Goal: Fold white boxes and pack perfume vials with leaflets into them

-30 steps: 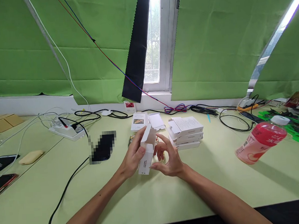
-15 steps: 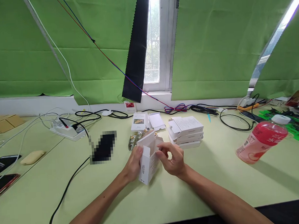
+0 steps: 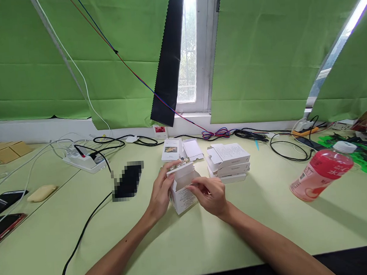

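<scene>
A small white cardboard box (image 3: 184, 198) with printed text faces me, its top flaps raised and its mouth open. My left hand (image 3: 161, 188) grips the box along its left side and the raised back flap. With thumb and forefinger pinched, my right hand (image 3: 210, 194) holds the box's right front edge at the opening. Just behind the box, partly hidden by it and my left fingers, are shiny foil-like items (image 3: 182, 160). Beyond them lie a white box with a picture (image 3: 171, 149) and an open white carton (image 3: 193, 149).
Several white boxes (image 3: 231, 154) are stacked right of my hands. A pink drink bottle (image 3: 324, 172) stands farther right. At left are a power strip (image 3: 85, 160), a pixelated dark object (image 3: 128, 179), phones (image 3: 5, 202) and a yellowish case (image 3: 42, 193). Cables (image 3: 80, 239) cross the table.
The white box has turned so its printed broad side faces me and its mouth shows more. My left hand has shifted up and left, its fingers now over the back flap.
</scene>
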Motion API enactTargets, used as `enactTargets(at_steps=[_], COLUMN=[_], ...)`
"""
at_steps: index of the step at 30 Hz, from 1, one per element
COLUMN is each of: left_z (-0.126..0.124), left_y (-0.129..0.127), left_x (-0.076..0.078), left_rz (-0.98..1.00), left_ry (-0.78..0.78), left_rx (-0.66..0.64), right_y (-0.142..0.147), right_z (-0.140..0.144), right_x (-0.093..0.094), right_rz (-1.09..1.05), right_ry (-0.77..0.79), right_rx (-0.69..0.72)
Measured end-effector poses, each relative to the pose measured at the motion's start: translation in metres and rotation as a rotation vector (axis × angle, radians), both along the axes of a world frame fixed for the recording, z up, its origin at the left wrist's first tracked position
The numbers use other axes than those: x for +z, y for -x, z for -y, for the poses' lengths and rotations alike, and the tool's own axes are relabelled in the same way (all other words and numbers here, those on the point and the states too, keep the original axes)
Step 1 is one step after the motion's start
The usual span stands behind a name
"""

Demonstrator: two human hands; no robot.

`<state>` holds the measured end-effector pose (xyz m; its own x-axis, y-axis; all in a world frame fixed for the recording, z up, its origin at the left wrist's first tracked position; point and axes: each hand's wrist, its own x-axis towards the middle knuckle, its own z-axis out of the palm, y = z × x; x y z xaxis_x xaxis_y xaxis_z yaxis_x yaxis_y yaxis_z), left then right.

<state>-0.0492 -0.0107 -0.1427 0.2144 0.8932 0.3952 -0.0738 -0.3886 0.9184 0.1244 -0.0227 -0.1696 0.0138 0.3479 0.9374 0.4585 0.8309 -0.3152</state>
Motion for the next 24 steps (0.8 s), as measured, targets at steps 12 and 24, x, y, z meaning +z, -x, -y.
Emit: enactTargets(at_steps=[12, 24], left_z=[0.0025, 0.0073], left_y=[-0.0022, -0.0005], left_x=[0.0045, 0.0051], left_rz=[-0.130, -0.216], left_ry=[-0.438, -0.609], left_rx=[0.098, 0.100], right_y=[0.0047, 0.0022], right_z=[0.0018, 0.0031], right_x=[-0.0025, 0.0003], right_rz=[0.090, -0.041], right_ry=[0.014, -0.004], right_rx=[-0.001, -0.066])
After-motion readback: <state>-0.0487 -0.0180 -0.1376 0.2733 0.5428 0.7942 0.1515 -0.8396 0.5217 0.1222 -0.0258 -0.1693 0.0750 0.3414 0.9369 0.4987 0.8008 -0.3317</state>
